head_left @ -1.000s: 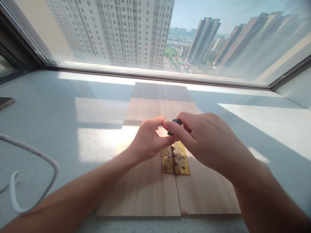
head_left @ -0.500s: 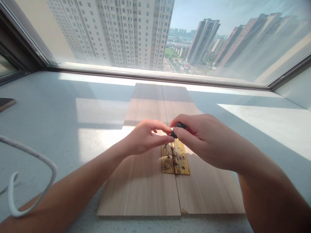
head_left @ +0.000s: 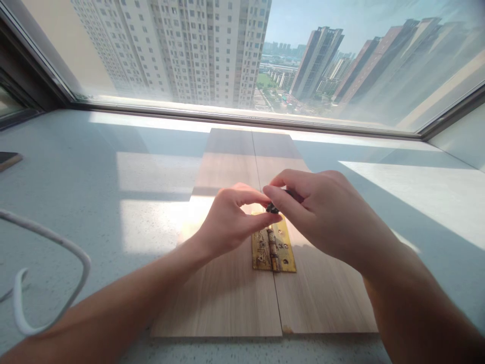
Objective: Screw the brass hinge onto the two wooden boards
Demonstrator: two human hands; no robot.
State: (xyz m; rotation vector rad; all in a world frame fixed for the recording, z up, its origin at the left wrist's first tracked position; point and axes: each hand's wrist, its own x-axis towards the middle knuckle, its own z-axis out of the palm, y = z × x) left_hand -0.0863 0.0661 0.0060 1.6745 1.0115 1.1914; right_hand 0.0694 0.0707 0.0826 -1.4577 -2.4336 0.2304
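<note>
A brass-coloured hinge (head_left: 284, 250) lies across the seam between the left wooden board (head_left: 223, 298) and the right wooden board (head_left: 322, 298). Screws show in its left leaf, and holes in its right leaf. Just above the hinge's far end, my right hand (head_left: 322, 212) grips a small black cylindrical tool (head_left: 272, 208), most of which the fingers cover. The thumb and forefinger of my left hand (head_left: 235, 215) close around its near, dark ridged end. Whether a screw or bit sits there is too small to tell.
A white cable (head_left: 78, 253) curls over the pale speckled sill (head_left: 147, 172) at the left. The corner of a dark flat object (head_left: 9, 160) shows at the left edge. Behind the boards runs the window frame (head_left: 242, 121).
My left thumb and forefinger have moved slightly right, around the tool's end. My right hand has shifted and turned a little, covering more of the black tool. The boards and hinge stay put.
</note>
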